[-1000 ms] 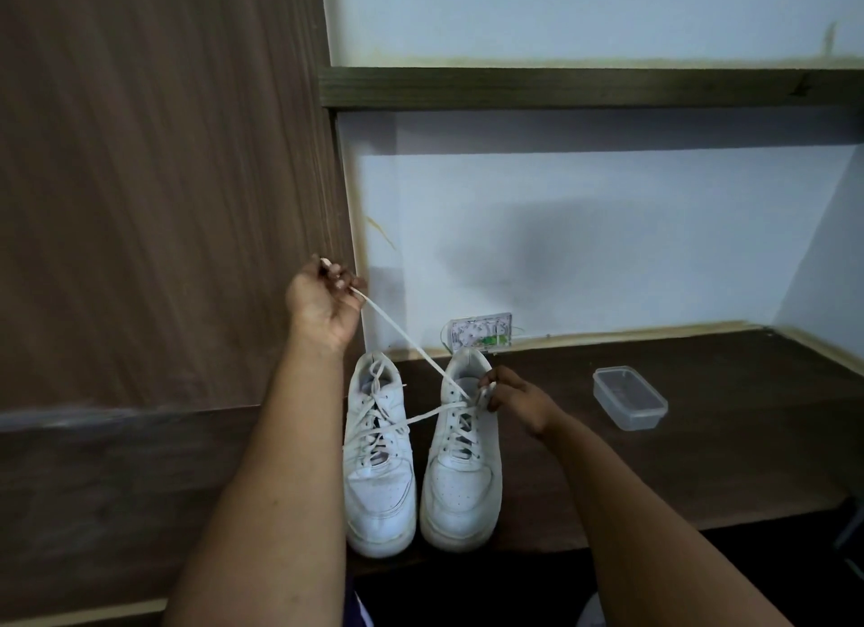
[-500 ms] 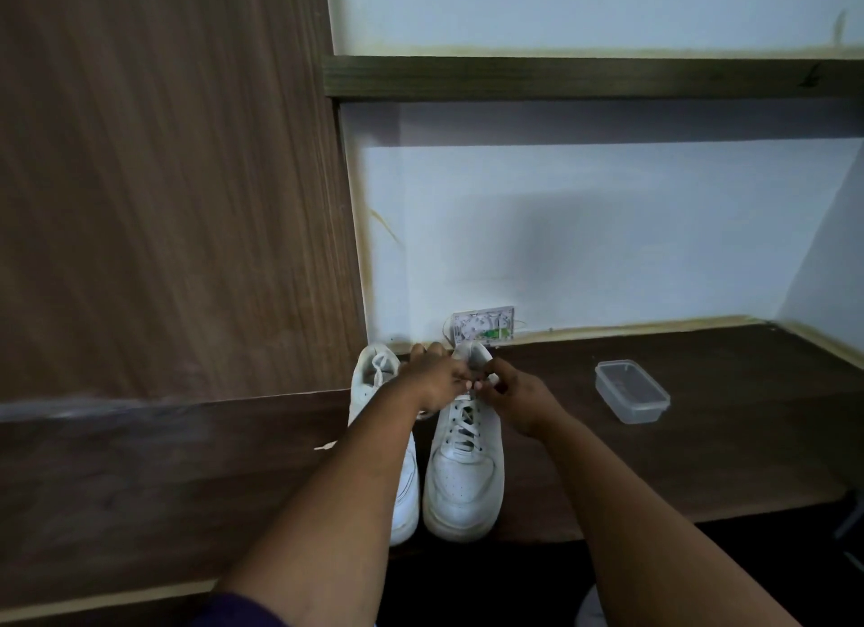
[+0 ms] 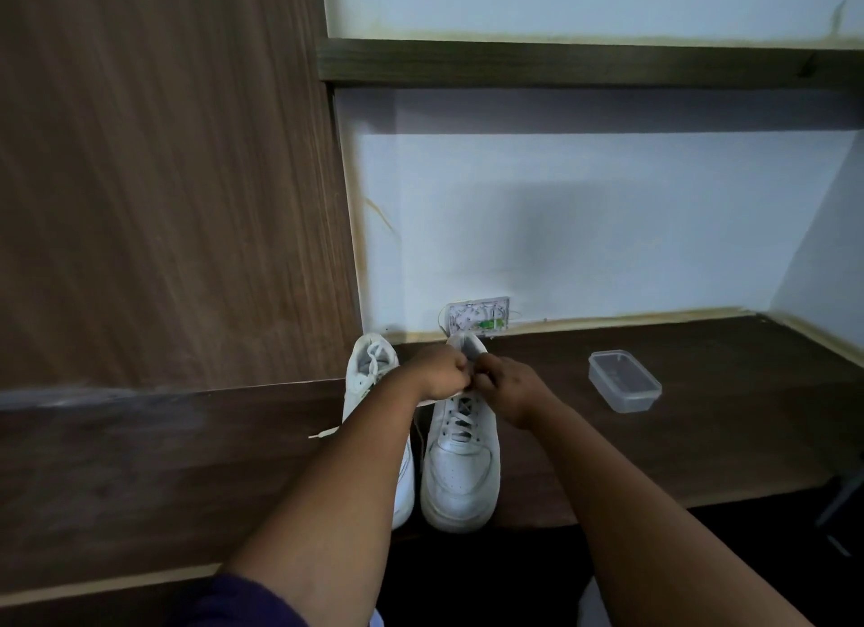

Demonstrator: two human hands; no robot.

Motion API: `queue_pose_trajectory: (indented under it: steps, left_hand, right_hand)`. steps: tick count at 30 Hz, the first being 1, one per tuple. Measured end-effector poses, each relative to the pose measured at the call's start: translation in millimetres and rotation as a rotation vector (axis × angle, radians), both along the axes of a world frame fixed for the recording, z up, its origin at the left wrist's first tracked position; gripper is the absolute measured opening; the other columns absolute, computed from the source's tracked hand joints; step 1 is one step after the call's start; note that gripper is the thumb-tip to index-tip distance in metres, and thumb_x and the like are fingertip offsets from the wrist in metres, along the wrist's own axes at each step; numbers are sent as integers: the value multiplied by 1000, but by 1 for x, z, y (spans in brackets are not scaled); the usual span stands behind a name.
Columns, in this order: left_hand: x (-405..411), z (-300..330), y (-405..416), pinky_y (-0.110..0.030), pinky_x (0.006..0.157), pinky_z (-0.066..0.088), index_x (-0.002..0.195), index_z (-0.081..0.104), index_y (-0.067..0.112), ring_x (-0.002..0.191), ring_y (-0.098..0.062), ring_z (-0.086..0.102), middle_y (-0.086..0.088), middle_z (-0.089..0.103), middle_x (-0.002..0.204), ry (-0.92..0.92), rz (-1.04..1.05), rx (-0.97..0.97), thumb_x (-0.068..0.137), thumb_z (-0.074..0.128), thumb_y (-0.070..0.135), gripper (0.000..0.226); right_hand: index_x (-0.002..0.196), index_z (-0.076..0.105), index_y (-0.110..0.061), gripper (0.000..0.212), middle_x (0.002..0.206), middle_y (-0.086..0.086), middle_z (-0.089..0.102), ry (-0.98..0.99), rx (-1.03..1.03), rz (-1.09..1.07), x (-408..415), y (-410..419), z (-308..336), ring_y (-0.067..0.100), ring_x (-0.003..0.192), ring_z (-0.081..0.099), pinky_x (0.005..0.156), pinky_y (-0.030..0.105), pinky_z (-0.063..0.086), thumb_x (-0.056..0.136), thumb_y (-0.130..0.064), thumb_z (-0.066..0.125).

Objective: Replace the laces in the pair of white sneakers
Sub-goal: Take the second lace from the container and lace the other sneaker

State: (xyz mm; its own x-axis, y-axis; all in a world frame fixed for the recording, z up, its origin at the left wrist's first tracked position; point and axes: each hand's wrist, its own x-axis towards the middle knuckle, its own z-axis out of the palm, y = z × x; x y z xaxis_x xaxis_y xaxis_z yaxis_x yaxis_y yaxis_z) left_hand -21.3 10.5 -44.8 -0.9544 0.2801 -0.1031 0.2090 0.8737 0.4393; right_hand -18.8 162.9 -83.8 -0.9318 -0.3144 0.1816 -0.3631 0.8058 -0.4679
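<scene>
Two white sneakers stand side by side on the dark wooden shelf (image 3: pixel 701 439), toes toward me. My left forearm covers much of the left sneaker (image 3: pixel 369 369). The right sneaker (image 3: pixel 460 467) shows crossed white lacing over its tongue. Both my hands meet at the top eyelets of the right sneaker. My left hand (image 3: pixel 439 374) is curled in a fist around the white lace (image 3: pixel 325 433), whose loose end trails out to the left of my forearm. My right hand (image 3: pixel 507 385) pinches the lace at the upper eyelets with curled fingers.
A clear lidded plastic container (image 3: pixel 624 381) sits on the shelf to the right. A small white wall box with wiring (image 3: pixel 478 318) is behind the sneakers. A tall wooden panel (image 3: pixel 163 182) stands at left, and another shelf (image 3: pixel 584 63) runs overhead.
A second ago my left hand was raised to the upper left, pulling the lace taut. It has come down to the right sneaker's top, beside my right hand. The lace now lies slack.
</scene>
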Motion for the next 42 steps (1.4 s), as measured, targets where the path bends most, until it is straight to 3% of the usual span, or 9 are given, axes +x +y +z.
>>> queue_pose_trajectory:
  steps: [9,13,18,23,25,28,34,39,42]
  left_hand:
    - [-1,9,-21,-31,77,41,90,66,6,84,-23,55,-10,62,92,-65,278,386,100,43,22,30]
    - [-4,24,-35,-25,60,37,70,53,14,61,-16,59,-4,68,73,-126,363,732,101,44,34,38]
    - [-2,10,-36,-28,76,46,88,58,23,85,-14,60,3,64,93,-10,83,140,80,76,38,24]
    - [1,-4,-34,-35,78,52,89,55,24,93,-24,63,-6,61,106,28,34,32,86,69,24,14]
    - [3,-3,-31,-36,78,52,96,55,25,93,-24,60,-7,52,112,41,45,16,89,64,30,12]
    - [4,4,-28,-39,92,49,101,64,23,100,-23,58,-7,57,113,-17,-18,32,92,58,33,15]
    - [17,37,-39,-23,63,48,70,51,18,55,-9,52,6,52,59,-296,43,940,98,52,31,31]
    - [18,50,-26,-27,60,32,68,56,11,46,-21,42,-6,42,52,-97,74,899,100,48,38,42]
    - [21,42,-12,-27,64,38,80,64,8,58,-16,51,-4,52,63,-35,78,594,99,40,51,52]
  right_hand:
    - [101,57,-18,16,103,10,62,-111,-46,58,4,0,10,18,89,51,68,25,33,99,-23,42]
    - [111,62,-17,23,104,8,58,-77,-145,-2,6,1,11,19,94,53,70,25,37,98,-21,44]
    - [131,51,-28,37,120,8,43,-8,79,-28,5,-15,8,29,116,38,98,41,36,96,-38,47]
    - [119,62,-28,32,117,8,48,-73,45,-82,5,-24,4,30,115,40,98,49,38,95,-43,47]
    - [99,68,-25,23,108,8,57,-92,-113,-120,7,-24,7,29,109,50,95,45,40,95,-37,49]
    - [73,68,-15,24,79,5,69,-253,-790,-159,14,-25,26,25,86,66,78,34,52,90,-28,56]
    - [68,54,-11,29,55,3,51,-309,-1683,-194,27,-20,55,15,49,50,54,28,45,92,-26,60]
    - [72,56,-11,45,62,0,54,-82,-946,-227,22,-10,43,14,55,48,54,26,37,90,-52,56]
    - [98,67,-14,30,82,2,70,-144,-952,-33,34,-23,47,10,68,67,57,22,50,94,-41,54]
